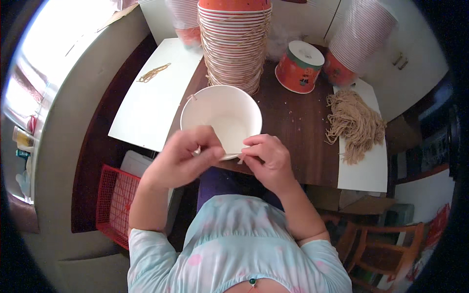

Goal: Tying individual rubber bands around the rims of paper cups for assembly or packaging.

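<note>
A paper bucket [222, 110], white inside, sits at the table's near edge with its mouth toward me. A short piece of cord [192, 96] pokes through its upper left rim. At the near rim, a pale cord [232, 155] runs taut between my hands. My left hand [183, 154] is closed, pinching one end between thumb and fingers. The fingertips of my right hand [269, 158] pinch the other end, and a short tail hangs below them. Whether the cord passes through the rim there is hidden by my fingers.
Behind the bucket rises a tall stack of nested buckets [233, 49] with cords. An upturned red bucket [300, 68] and wrapped bucket stacks [364, 36] stand behind. A cord bundle [355, 122] lies right, a few cords [154, 72] left. A red basket [115, 195] is below left.
</note>
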